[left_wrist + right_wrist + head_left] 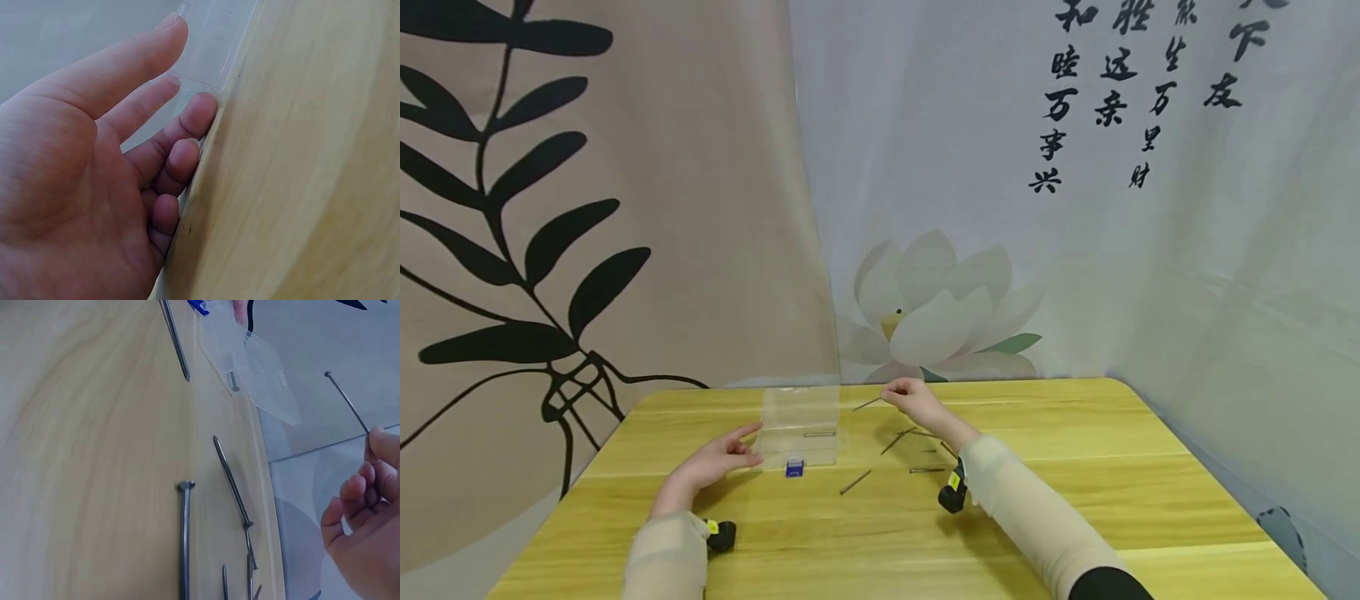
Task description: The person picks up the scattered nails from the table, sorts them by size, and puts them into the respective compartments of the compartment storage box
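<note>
Just short of the far table edge (1037, 386), a nail (347, 403) is pinched by the right hand (921, 403); nearer, loose nails (231, 479) are scattered; leftward, a clear box (778, 446) is touched by the relaxed left hand (715, 458).

The right hand (370, 528) seems to hide one end of a nail (347, 403).

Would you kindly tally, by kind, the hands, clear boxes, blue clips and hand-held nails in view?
Hands (left hand, right hand): 2
Clear box: 1
Blue clip: 1
Held nail: 1
Total: 5
</note>
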`<state>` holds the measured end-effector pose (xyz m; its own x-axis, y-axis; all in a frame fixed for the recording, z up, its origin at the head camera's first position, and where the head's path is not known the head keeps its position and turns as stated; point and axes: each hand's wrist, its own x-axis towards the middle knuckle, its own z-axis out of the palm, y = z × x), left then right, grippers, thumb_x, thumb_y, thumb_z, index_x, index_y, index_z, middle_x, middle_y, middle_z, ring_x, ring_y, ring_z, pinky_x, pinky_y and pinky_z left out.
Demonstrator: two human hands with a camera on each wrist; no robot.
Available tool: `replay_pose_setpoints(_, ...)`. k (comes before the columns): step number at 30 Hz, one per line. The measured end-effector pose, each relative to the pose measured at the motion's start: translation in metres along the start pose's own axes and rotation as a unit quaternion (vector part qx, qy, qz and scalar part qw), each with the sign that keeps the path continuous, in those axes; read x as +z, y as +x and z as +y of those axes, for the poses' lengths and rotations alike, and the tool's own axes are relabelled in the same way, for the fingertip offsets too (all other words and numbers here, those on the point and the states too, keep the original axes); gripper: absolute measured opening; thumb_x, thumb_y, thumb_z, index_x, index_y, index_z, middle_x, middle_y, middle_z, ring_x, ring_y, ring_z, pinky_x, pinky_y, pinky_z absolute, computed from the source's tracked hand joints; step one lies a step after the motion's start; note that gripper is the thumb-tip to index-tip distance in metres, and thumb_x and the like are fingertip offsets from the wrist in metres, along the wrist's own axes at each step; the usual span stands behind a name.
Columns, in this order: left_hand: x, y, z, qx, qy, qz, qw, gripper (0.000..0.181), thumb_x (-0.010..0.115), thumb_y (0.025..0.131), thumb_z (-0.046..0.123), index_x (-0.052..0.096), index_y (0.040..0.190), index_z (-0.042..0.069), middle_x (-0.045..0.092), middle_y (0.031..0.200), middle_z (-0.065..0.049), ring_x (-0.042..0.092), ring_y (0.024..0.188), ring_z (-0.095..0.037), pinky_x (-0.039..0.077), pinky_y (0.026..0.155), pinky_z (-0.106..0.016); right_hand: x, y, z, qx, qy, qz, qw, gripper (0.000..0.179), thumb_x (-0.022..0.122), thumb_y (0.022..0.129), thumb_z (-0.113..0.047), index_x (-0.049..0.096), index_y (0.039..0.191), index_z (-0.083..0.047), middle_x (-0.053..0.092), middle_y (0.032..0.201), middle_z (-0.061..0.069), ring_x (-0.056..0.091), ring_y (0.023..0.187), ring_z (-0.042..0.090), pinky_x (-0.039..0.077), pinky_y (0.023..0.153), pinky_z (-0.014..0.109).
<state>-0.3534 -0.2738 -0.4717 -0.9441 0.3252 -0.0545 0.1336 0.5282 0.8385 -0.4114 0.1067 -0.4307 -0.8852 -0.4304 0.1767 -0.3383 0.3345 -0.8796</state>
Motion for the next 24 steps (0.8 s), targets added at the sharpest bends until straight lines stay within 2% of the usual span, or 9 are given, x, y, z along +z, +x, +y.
replay_pose_setpoints(4,0.000,-0.001,0.001,-0.004,-0.002,0.003,1.0000,0.071,0.066,0.094,0.023,0.029,0.151,0.002,0.055,0.102,-0.010,0.049,0.096,-0.022,0.038,0.090,-0.043,0.008,0.006,-0.002,-0.004,0.000,0.002,1.0000,0.028,0.053,0.101,-0.015,0.063,0.116,0.006,0.062,0.109,0.011,0.054,0.090,0.023,0.047,0.082,0.047)
replay_pose_setpoints(6,0.000,-0.001,0.002,-0.007,-0.004,0.002,1.0000,0.071,0.066,0.094,0.023,0.029,0.151,0.002,0.054,0.101,-0.009,0.049,0.096,-0.022,0.038,0.089,-0.042,0.014,0.013,0.005,0.003,-0.006,0.005,1.0000,0.029,0.054,0.101,-0.018,0.064,0.116,0.005,0.061,0.112,0.011,0.055,0.098,0.025,0.046,0.086,0.050)
replay_pose_setpoints(13,0.000,-0.001,0.003,-0.008,-0.001,0.006,0.9999,0.071,0.066,0.094,0.022,0.030,0.150,0.001,0.055,0.101,-0.010,0.048,0.095,-0.022,0.038,0.085,-0.039,0.029,0.023,-0.005,-0.005,-0.051,0.012,0.9986,0.025,0.057,0.099,-0.017,0.067,0.111,0.002,0.059,0.108,0.010,0.052,0.089,0.018,0.045,0.076,0.033)
replay_pose_setpoints(24,-0.001,0.000,-0.001,0.000,0.012,0.006,0.9999,0.070,0.065,0.094,0.026,0.030,0.150,0.001,0.054,0.102,-0.009,0.048,0.094,-0.021,0.038,0.081,-0.036,0.056,0.037,-0.003,-0.032,-0.096,0.010,0.9948,0.017,0.058,0.099,-0.014,0.069,0.097,-0.001,0.057,0.094,0.004,0.046,0.079,0.015,0.041,0.069,0.030)
